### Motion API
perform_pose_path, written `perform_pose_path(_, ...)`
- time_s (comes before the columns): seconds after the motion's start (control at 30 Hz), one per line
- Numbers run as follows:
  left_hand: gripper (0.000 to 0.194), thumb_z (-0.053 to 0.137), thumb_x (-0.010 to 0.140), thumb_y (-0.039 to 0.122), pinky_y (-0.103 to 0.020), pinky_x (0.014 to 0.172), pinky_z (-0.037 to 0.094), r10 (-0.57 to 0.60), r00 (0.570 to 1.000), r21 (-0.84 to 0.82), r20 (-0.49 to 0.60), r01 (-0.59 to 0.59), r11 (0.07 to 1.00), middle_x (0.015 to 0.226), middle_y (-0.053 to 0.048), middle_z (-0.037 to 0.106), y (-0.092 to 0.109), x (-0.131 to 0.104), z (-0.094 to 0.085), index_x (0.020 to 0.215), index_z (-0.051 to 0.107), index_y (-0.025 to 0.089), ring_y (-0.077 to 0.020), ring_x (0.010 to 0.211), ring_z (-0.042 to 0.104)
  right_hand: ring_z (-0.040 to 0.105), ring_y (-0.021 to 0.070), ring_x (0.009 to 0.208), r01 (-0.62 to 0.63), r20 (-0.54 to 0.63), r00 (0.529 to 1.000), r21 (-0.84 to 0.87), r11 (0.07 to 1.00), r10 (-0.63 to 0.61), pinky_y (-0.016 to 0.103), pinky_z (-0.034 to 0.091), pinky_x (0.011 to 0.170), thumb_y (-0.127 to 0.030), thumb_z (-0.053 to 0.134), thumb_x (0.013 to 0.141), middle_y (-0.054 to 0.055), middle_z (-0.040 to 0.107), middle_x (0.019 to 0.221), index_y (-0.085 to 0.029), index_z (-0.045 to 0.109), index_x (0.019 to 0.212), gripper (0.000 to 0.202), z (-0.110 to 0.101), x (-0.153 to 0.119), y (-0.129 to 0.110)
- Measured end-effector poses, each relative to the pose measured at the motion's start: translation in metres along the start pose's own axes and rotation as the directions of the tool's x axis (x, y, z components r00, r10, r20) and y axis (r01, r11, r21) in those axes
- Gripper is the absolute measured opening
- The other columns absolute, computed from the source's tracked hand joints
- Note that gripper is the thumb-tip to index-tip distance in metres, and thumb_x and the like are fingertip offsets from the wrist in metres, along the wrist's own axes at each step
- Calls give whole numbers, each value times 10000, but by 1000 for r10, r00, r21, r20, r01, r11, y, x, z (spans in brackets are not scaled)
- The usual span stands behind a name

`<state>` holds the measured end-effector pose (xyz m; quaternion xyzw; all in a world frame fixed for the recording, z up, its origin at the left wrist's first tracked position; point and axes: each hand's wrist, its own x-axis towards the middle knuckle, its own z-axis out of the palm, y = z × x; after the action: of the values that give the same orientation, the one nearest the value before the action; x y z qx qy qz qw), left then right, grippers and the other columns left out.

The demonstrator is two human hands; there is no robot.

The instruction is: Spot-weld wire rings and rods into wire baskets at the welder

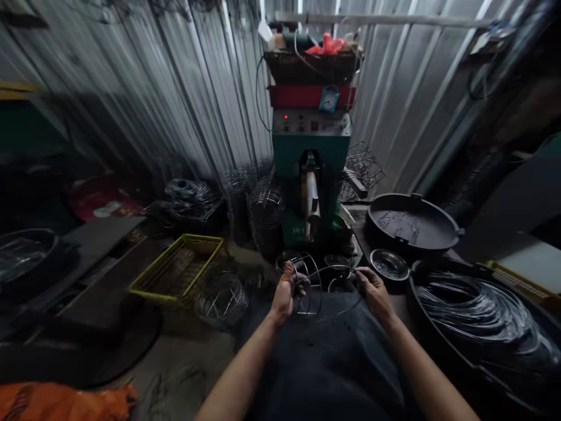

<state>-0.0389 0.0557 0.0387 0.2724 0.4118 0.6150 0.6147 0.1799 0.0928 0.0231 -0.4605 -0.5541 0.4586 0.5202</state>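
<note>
My left hand [287,292] is closed around a small round wire frame [319,280] with curved rods, thumb pointing up. My right hand [373,289] pinches a thin metal wire hoop [332,267] at its right side. The hoop arcs leftward to the wire frame; whether the two touch is unclear. Both hands are above my dark-covered lap [324,351]. Directly beyond them stands a green machine [284,164] with a protruding metal arm [312,196] and a lit red lamp [286,117].
At right, a large black tub [414,304] holds many wire hoops, beside a small metal bowl [389,265] and a round black pan [372,225]. To the left are a yellow-rimmed basket [153,297] and a stack of round wire frames [221,301]. Corrugated metal wall [197,88] stands behind.
</note>
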Motion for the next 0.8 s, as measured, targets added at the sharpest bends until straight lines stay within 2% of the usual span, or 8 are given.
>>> perform_pose_path(0.13, 601, 660, 613, 476, -170, 370, 248, 87, 996, 120, -25, -84, 989, 562, 53, 465, -3, -4, -12, 1074, 499, 126, -55, 440, 416, 381, 101, 507, -9, 28, 1000, 20, 1000, 9, 228, 347, 500, -451, 542, 729, -31, 399, 570, -188, 512, 768, 267, 17, -3, 24)
perform_pose_path(0.3, 681, 692, 610, 396, -182, 366, 208, 64, 998, 265, 27, -69, 962, 520, 98, 396, -10, -2, -19, 1180, 436, 126, -26, 368, 305, 453, 126, 602, -24, 286, 955, -174, 984, 73, 239, 382, 580, -440, 490, 767, 4, 485, 629, -165, 551, 722, 285, 14, 1, 9)
perform_pose_path(0.37, 706, 694, 610, 386, -184, 398, 240, 52, 997, 326, 53, -67, 943, 522, 93, 419, -12, -3, -18, 1203, 424, 113, -34, 393, 334, 468, 123, 632, -10, 440, 888, -274, 962, 134, 231, 381, 599, -424, 488, 773, 9, 520, 665, -151, 586, 736, 293, 16, 6, -4)
perform_pose_path(0.47, 736, 707, 597, 370, -190, 467, 289, 47, 995, 393, 93, -80, 916, 519, 80, 450, -16, -6, -17, 1223, 422, 107, -55, 457, 393, 457, 105, 588, 5, 632, 730, -383, 924, 259, 212, 370, 554, -407, 520, 750, -7, 520, 631, -141, 613, 761, 282, 26, 13, -20)
perform_pose_path(0.53, 777, 725, 573, 356, -194, 488, 299, 1, 992, 416, 125, -54, 908, 534, 74, 470, -20, -7, -19, 1240, 409, 112, -61, 475, 408, 436, 92, 541, 26, 713, 625, -427, 904, 319, 198, 352, 509, -384, 534, 739, -22, 497, 586, -137, 615, 767, 262, 32, 17, -25)
perform_pose_path(0.6, 832, 751, 535, 328, -193, 497, 308, -63, 986, 422, 155, -8, 907, 556, 72, 479, -23, -9, -23, 1253, 389, 116, -60, 482, 415, 436, 87, 536, 97, 760, 556, -462, 882, 337, 188, 345, 499, -332, 534, 741, -28, 496, 579, -138, 612, 767, 210, 37, 18, -26)
perform_pose_path(0.7, 871, 771, 500, 291, -183, 474, 300, -130, 979, 434, 156, 51, 899, 569, 76, 473, -27, -10, -31, 1254, 375, 108, -52, 475, 405, 466, 93, 578, 257, 792, 530, -491, 832, 304, 189, 358, 540, -244, 514, 749, -19, 534, 624, -146, 606, 762, 135, 38, 21, -24)
perform_pose_path(0.8, 830, 763, 508, 284, -174, 424, 259, -139, 985, 432, 102, 82, 898, 579, 79, 467, -28, -12, -41, 1232, 396, 114, -32, 430, 362, 505, 108, 620, 357, 781, 567, -520, 776, 262, 206, 383, 594, -208, 485, 763, -3, 573, 672, -157, 607, 774, 132, 29, 28, -19)
